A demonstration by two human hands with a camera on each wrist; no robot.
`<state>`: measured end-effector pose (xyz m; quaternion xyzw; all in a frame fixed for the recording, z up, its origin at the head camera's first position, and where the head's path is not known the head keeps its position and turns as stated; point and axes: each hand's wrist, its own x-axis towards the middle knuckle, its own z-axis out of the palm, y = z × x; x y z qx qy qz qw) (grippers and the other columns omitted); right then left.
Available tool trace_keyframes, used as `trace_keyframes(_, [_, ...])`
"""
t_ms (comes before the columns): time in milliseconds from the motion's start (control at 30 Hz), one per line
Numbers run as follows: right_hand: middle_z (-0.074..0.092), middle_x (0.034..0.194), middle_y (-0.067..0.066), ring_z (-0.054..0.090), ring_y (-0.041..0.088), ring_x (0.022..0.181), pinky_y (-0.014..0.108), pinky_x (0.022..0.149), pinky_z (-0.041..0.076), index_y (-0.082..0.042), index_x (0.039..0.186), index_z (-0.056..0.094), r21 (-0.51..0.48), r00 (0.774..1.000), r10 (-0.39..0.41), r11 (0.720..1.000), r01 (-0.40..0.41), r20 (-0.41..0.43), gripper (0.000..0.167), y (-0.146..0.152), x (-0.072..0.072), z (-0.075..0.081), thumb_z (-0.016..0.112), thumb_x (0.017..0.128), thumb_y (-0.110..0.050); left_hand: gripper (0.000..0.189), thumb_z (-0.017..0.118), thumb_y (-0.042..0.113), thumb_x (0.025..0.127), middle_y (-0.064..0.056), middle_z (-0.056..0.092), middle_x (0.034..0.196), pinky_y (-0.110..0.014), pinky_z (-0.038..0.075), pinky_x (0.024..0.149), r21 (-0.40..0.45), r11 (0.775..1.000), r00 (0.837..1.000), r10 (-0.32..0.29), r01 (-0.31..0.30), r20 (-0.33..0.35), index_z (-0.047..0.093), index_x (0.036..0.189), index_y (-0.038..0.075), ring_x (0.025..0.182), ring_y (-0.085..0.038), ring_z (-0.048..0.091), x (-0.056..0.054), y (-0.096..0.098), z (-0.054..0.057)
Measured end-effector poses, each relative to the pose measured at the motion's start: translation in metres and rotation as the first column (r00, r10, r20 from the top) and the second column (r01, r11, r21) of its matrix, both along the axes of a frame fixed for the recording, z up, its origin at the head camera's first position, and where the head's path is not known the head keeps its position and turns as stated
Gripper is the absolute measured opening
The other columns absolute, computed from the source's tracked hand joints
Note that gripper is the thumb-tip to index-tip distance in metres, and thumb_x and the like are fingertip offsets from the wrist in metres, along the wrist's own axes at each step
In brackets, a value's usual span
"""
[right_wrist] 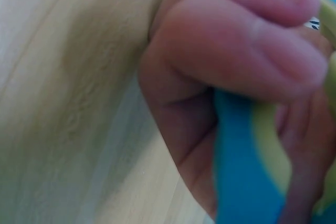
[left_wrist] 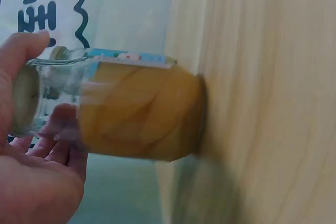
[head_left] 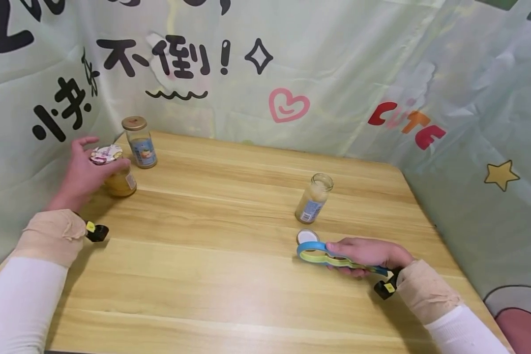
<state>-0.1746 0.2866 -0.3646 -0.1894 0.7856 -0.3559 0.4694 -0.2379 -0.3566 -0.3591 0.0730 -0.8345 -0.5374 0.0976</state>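
My left hand (head_left: 81, 169) is around the top of a glass jar of orange fruit pieces (left_wrist: 139, 108) standing upright on the table. In the left wrist view the thumb extends past the jar's neck with a gap, and loosely bent fingers lie along the other side. The jar's patterned lid (head_left: 106, 154) shows between thumb and index finger. My right hand (head_left: 369, 253) grips a blue and yellow jar opener (head_left: 311, 251), its rounded loop pointing left. Just behind the loop lies a loose lid (head_left: 307, 237), pale inside up. An uncovered glass jar with pale contents (head_left: 311, 201) stands beyond it.
Another lidded glass jar (head_left: 141, 145) with a blue label stands at the back left, close behind the fruit jar. A printed cloth (head_left: 336, 73) hangs around the back and sides of the wooden table (head_left: 212, 275).
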Motion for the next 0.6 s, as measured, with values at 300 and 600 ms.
trace_keyframes(300, [0.051, 0.071, -0.001, 0.038, 0.009, 0.049, 0.021, 0.047, 0.038, -0.002, 0.114, 0.063, -0.041, 1.000, 0.018, 0.999, -0.018, 0.000, 0.056, 0.002, -0.001, -0.002, 0.027, 0.114, -0.044, 0.082, 0.082, 0.029, 0.090, 0.019, 0.040, 0.129, -0.028, 0.041, 0.115, 0.142, 0.988, 0.998, 0.059, -0.059, 0.004, 0.027, 0.151, 0.030, 0.116, -0.001, 0.046, -0.008, 0.008, -0.013])
trace_keyframes(600, [0.050, 0.071, -0.002, 0.038, 0.008, 0.050, 0.020, 0.047, 0.037, -0.002, 0.113, 0.063, -0.041, 1.000, 0.011, 0.999, -0.012, -0.003, 0.056, 0.003, 0.000, -0.003, 0.027, 0.114, -0.044, 0.055, 0.079, 0.041, 0.090, 0.027, 0.049, 0.115, -0.034, 0.036, 0.123, 0.115, 0.993, 0.996, 0.002, -0.013, 0.090, 0.048, 0.134, 0.030, 0.113, 0.003, 0.048, -0.010, 0.008, -0.023])
